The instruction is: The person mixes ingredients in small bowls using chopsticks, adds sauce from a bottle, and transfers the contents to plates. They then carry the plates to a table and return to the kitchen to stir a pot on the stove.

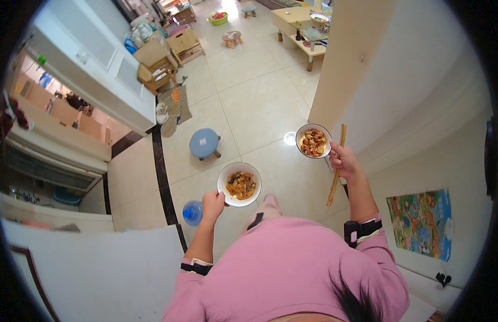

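Observation:
My left hand [214,204] grips the near left rim of a white bowl [224,174]. Cooked food [241,185] in brown and orange pieces lies in that bowl. Further right, my right hand [345,162] holds a smaller white dish with a dark rim [299,137], filled with reddish chopped food [313,143]. Wooden chopsticks [335,185] are held in the same hand, slanting down past the palm. Both bowls are level above the tiled floor, apart from each other.
A blue round stool [204,143] stands ahead on the left, and a blue water jug [192,213] is near my left forearm. A low wooden table [292,23] with dishes stands far right, past a wall edge [333,80]. A small stool [232,38] and green basin [217,20] are further off.

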`<state>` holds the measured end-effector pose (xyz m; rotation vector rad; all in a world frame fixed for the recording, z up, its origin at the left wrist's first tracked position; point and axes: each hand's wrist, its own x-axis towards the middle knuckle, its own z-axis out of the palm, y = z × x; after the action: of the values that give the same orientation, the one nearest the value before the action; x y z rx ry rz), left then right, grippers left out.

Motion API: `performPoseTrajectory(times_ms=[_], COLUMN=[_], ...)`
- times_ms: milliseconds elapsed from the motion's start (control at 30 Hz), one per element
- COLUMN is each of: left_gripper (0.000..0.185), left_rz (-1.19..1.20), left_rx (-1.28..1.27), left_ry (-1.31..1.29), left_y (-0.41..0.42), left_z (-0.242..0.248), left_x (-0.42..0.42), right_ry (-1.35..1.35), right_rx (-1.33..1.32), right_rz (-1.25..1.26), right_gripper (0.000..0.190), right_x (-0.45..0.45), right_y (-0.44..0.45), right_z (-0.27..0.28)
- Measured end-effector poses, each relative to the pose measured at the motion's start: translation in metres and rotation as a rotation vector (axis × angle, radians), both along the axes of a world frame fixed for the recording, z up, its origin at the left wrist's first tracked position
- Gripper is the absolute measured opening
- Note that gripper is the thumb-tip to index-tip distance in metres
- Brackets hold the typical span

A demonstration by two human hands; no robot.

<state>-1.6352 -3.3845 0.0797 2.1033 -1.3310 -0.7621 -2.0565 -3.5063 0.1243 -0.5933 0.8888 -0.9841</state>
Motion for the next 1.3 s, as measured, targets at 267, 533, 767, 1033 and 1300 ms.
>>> performPoseTrajectory(times_ms=[267,533,767,1033,1300], left_gripper=[0.026,0.026,0.025,0.028,0.025], left_rz=[-0.177,-0.067,0.057,-0.193,-0.471], left_rx=[-0.08,-0.044,0.023,0.08,0.04], left_ry=[0.105,0.07,0.22,-0.057,-0.025], left_y=[-0.305,-0.536,-0.743,-1.115,-1.43], left_z=[0.065,0.095,0.1,0.127,0.173], left_x=[0.009,0.023,0.067,0.046,-0.038], right_ry=[-0.057,-0.113,-0.098,-0.122,-0.146], right_rx=[-0.053,0.001,-0.025,0.045,0.108], right_rz=[-0.088,-0.009,0.019,-0.266,-0.546], right_gripper=[0.027,0.029,0.025,0.022,0.024], right_x=[0.019,0.055,0.073,0.021,-0.055], right_y=[-0.237,-0.541,-0.775,-1.036,-1.213], right_z=[0.05,0.109,0.128,0.101,0.097])
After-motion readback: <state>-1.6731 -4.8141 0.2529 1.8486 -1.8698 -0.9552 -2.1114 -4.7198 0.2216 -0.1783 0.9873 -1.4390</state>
